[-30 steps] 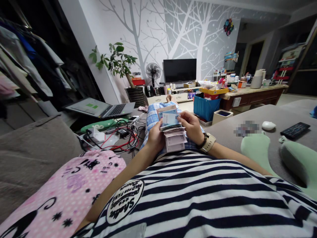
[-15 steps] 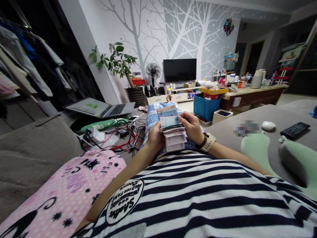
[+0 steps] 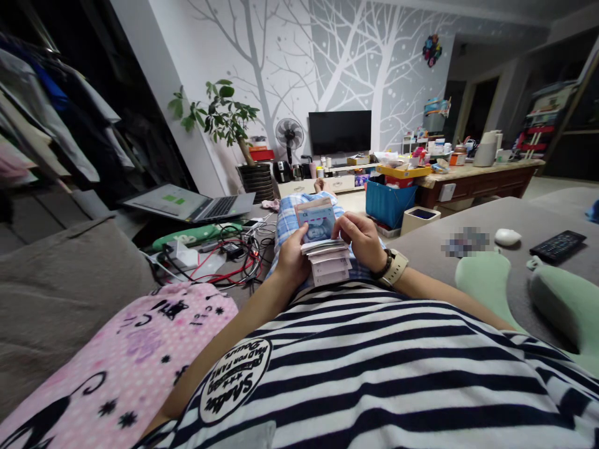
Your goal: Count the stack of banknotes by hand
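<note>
Banknotes point(image 3: 327, 255) clasped in left grip point(image 3: 293, 254), right grip point(image 3: 362, 240) at their edge, hold unclear.

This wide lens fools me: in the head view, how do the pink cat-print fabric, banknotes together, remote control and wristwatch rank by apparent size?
1. Pink cat-print fabric
2. Banknotes, together
3. Remote control
4. Wristwatch

Across the person's body runs a top point(image 3: 374, 368) banded in navy and white, its sleeves leaving the forearms bare, with a pale oval patch point(image 3: 236, 380) carrying a dark rim, black lettering and small stars. A dark bracelet point(image 3: 387, 262) and, just beside it, a cream strap point(image 3: 397, 268) circle the right wrist. Loose blue-and-white plaid cloth point(image 3: 286, 219) covers the legs.
</note>
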`<state>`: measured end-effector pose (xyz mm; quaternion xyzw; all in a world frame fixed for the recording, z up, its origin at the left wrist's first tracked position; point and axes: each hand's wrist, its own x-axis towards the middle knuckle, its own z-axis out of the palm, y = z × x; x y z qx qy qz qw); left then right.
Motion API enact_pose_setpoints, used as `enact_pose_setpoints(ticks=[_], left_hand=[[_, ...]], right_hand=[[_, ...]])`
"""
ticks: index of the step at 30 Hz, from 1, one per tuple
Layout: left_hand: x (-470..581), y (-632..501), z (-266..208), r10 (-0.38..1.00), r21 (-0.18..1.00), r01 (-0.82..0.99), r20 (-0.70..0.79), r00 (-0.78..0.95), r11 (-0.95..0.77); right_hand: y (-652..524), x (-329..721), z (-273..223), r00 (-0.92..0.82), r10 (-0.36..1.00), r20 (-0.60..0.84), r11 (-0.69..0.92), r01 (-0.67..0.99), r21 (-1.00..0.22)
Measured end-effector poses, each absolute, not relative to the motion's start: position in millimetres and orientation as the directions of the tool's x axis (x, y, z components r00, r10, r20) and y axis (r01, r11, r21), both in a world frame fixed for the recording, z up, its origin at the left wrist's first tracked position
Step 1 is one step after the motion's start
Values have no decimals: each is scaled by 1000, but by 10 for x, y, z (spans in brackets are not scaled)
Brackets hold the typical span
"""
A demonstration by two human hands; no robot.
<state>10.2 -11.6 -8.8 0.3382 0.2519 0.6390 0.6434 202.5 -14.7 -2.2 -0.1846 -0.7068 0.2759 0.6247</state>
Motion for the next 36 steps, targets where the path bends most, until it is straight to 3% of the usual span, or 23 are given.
enact_pose_setpoints(ticks=[14,18,22,36], left_hand=[[83,-242,-32,994,832,-554,84,69,-32],[106,-181,-87,991,821,-562,131,20,-97],[109,-127,-120,990,809,-585,118,74,-53],[117,-187,-68,989,835,-549,106,103,-32]], right_hand=[[-29,1989,-47,33,738,674,673,29,-739],[-10,2014,-66,-2,716,699,697,75,-713],[-16,2030,-68,-2,689,725,722,98,-685],[-109,2006,-39,-48,650,759,760,27,-649]])
